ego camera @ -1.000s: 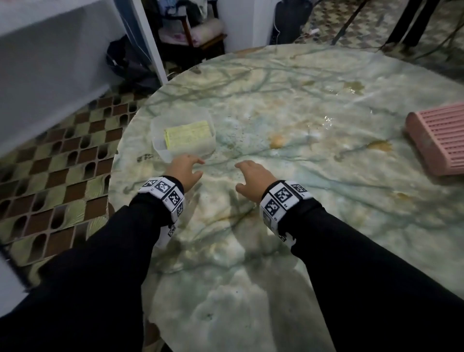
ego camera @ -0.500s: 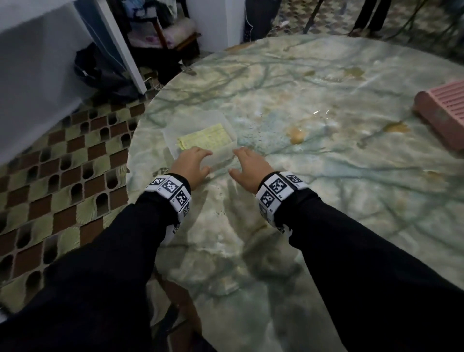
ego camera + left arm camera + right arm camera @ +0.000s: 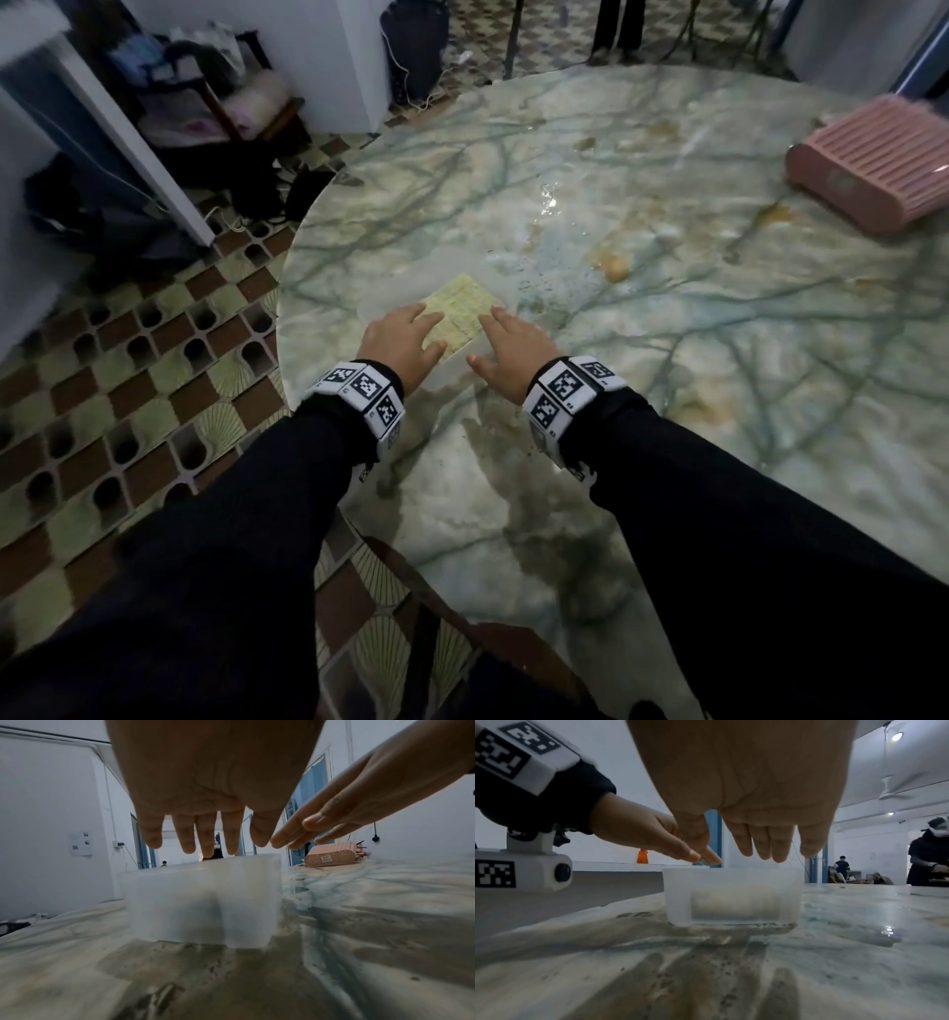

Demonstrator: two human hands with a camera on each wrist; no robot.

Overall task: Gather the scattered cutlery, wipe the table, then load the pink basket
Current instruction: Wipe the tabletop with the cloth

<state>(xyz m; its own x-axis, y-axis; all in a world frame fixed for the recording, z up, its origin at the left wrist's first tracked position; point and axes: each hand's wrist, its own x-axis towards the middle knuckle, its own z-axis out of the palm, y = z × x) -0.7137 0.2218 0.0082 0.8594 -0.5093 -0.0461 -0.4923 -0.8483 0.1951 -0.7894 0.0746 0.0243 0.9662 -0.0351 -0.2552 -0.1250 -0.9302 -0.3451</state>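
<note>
**Both hands over the tub: get the cloth out clean**

Step in hand, as I read it: fetching the wipe for the bench. The yellow cloth (image 3: 458, 312) lies inside a translucent plastic tub (image 3: 203, 898) near the bench (image 3: 667, 411) edge. Left hand (image 3: 400, 342) and right hand (image 3: 513, 342) hover above the tub rim, fingers straight and slightly spread, holding nothing; grip wide on both. From the wrist views the fingertips sit at or just above the rim; contact can't be told.

How to do it well:
- One hand steadies the tub wall, other dips in and pinches the cloth by a corner or edge. The tub looks light and the bench looks wet nearby, so it'll likely slide if pulled w/o bracing.
- Lift the cloth straight up, clear of the rim, so the tub doesn't tip toward the edge.
- If the cloth is wet, let it drip over the tub first.

Pink basket (image 3: 873, 169) is well apart, far right of the bench, lying on its side w/ the slatted face up. No cutlery visible in the head view; something reddish behind the basket in the left wrist view, too small to tell.
</note>
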